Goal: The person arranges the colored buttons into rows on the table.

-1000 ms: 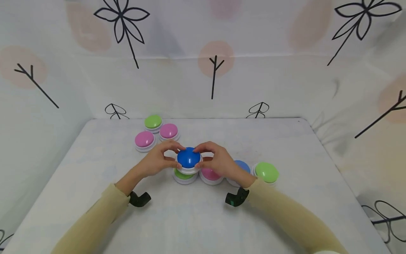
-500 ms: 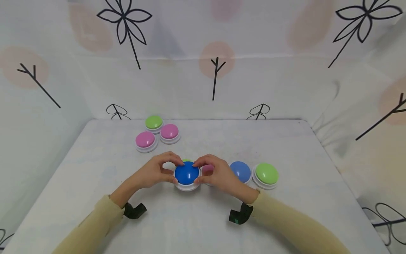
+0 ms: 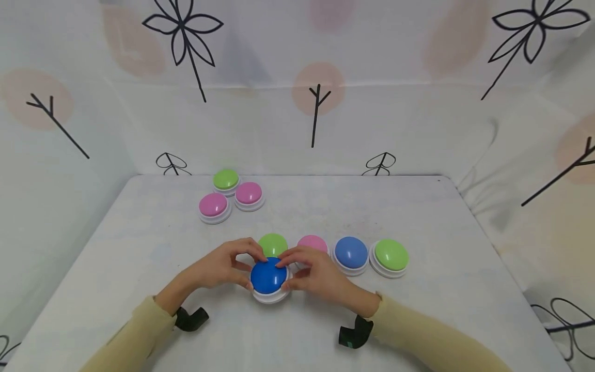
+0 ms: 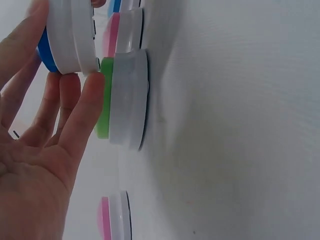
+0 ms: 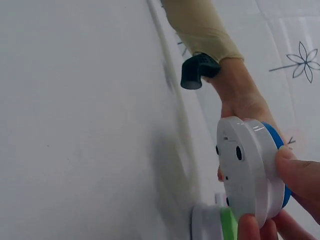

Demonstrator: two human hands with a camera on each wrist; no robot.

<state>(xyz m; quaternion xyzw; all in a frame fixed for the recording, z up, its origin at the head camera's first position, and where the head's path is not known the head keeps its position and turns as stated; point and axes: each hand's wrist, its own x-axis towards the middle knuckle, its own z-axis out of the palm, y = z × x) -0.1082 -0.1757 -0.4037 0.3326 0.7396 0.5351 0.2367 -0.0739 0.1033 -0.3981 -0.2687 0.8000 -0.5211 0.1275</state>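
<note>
On the white underside [image 5: 241,175] of the blue button [image 3: 268,275] we find faint marks [image 5: 228,139], too small to read. The button lies between the left hand [image 3: 219,266] and right hand [image 3: 317,275], whose fingers and thumbs pinch its sides, raised above the table [image 3: 139,243], near a green button [image 3: 273,243].

Left sleeve [image 3: 132,338] and right sleeve [image 3: 427,330]: long, pale beige fabric, slightly creased, each ending at the wrist. Left wrist device [image 3: 191,319] and right wrist device [image 3: 356,333]: blackish, compact, bent like a pipe elbow. The left unit, seen from the right wrist, has a dotted surface and a rounded end. Left hand [image 3: 220,266] and right hand [image 3: 315,276]: bare.
</note>
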